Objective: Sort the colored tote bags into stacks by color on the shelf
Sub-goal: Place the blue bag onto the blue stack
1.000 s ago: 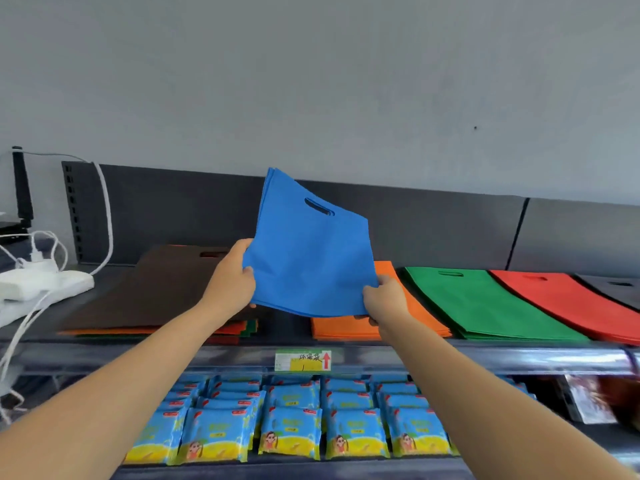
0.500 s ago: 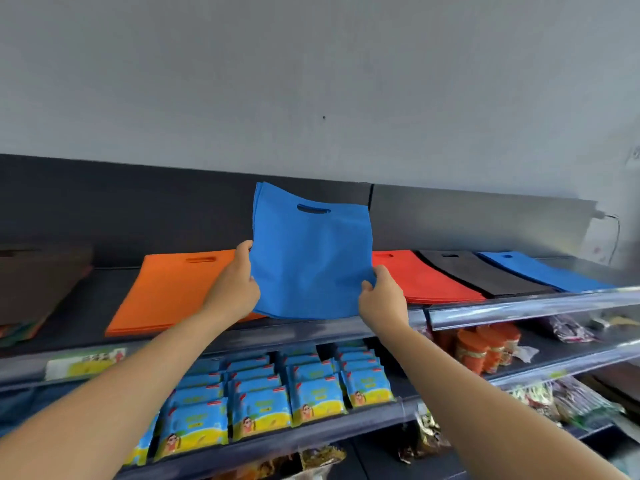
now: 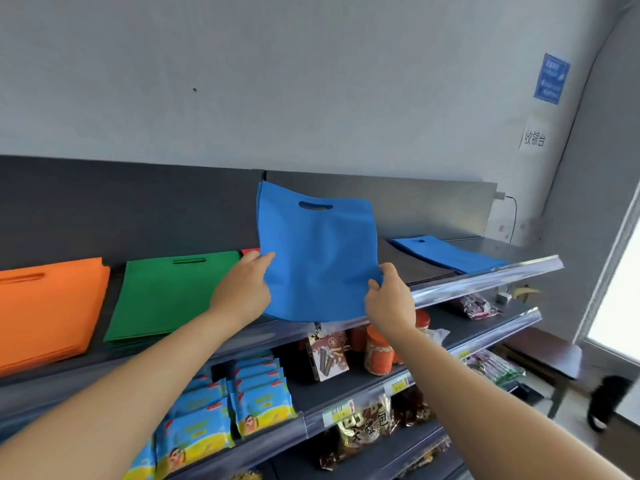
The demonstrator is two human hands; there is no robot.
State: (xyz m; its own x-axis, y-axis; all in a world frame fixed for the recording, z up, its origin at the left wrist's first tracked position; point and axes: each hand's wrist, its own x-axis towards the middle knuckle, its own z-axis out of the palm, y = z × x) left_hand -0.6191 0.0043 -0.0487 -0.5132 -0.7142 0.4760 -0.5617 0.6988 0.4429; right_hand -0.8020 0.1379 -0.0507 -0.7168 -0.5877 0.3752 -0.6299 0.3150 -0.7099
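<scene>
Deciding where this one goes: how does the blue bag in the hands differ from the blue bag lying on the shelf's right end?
The held blue bag is raised nearly upright; the shelf blue bag lies flat. The left hand and right hand grip the held blue bag's sides; nothing touches the shelf blue bag. Both are blue with a cut-out handle.

Two blue bags: a raised blue bag [image 3: 318, 258] and a flat blue bag [image 3: 450, 252] at the shelf's [image 3: 485, 275] right end. One orange pile [image 3: 48, 306]. One green pile [image 3: 169, 292].

One blue tote bag [image 3: 317, 258] held upright; orange stack [image 3: 48, 306], green stack [image 3: 173, 292], blue stack [image 3: 450, 252] lie flat.
</scene>
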